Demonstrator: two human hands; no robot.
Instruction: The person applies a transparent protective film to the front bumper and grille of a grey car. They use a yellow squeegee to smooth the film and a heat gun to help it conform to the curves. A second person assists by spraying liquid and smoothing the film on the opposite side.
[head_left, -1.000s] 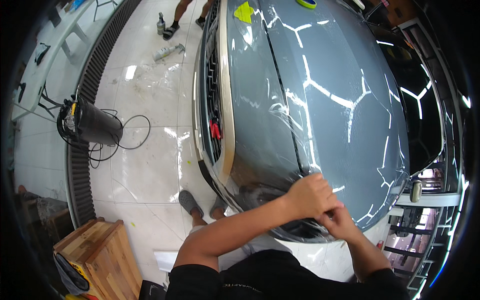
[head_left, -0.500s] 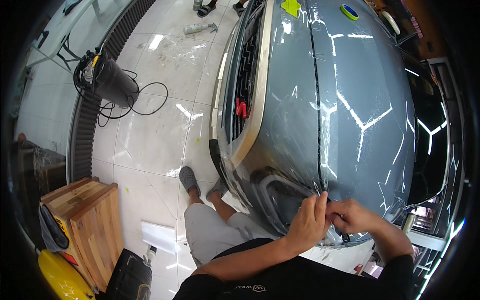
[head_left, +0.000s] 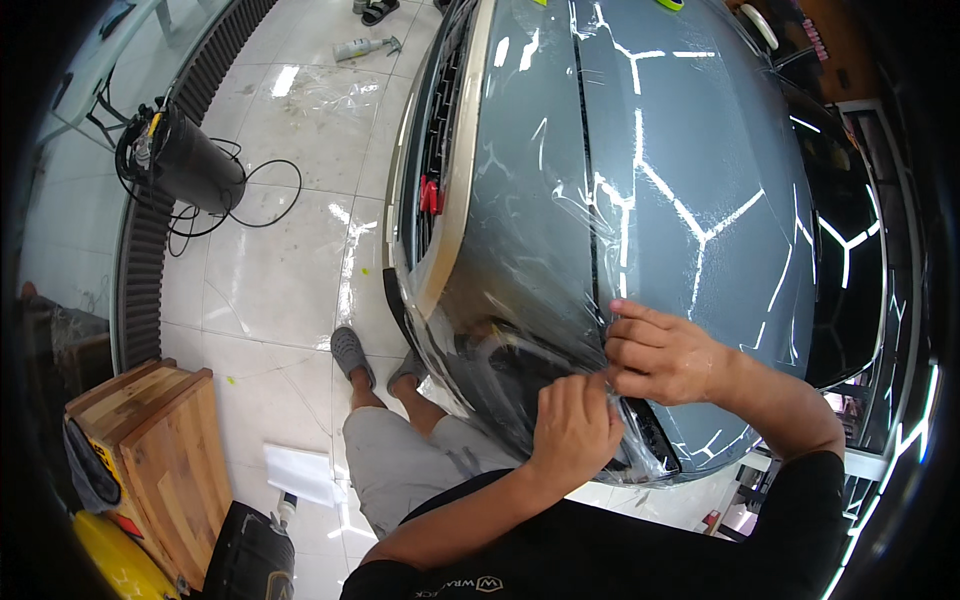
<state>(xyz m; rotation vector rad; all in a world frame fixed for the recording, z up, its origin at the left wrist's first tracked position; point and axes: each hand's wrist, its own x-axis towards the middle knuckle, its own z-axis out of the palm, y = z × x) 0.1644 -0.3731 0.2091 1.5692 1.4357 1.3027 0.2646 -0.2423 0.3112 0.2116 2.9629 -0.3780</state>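
In front of me is a grey-blue car, its hood (head_left: 690,290) to the right of a dark panel gap (head_left: 589,160). Clear wrinkled film (head_left: 560,215) covers the front panel left of this gap and drapes over the headlight (head_left: 510,355). My left hand (head_left: 575,425) is closed on the film beside the headlight, its fingers curled together. Just beyond and to the right, my right hand (head_left: 660,355) pinches the film along the gap, with the index finger stretched forward. The fingertips partly hide the gripped edge. Near the hood's close corner a black strip (head_left: 650,435) shows in the gap.
A red object (head_left: 430,195) sits in the grille. On the tiled floor lie a spray bottle (head_left: 366,48) and a black canister (head_left: 195,165) with a looped hose. A wooden box (head_left: 160,450) and white sheet (head_left: 300,473) are at lower left. Another person's sandaled foot (head_left: 380,12) shows far off.
My right hand has moved forward along the gap, away from me, while my left stays near the headlight. More of the black strip shows at the near corner. The whole view has shifted left.
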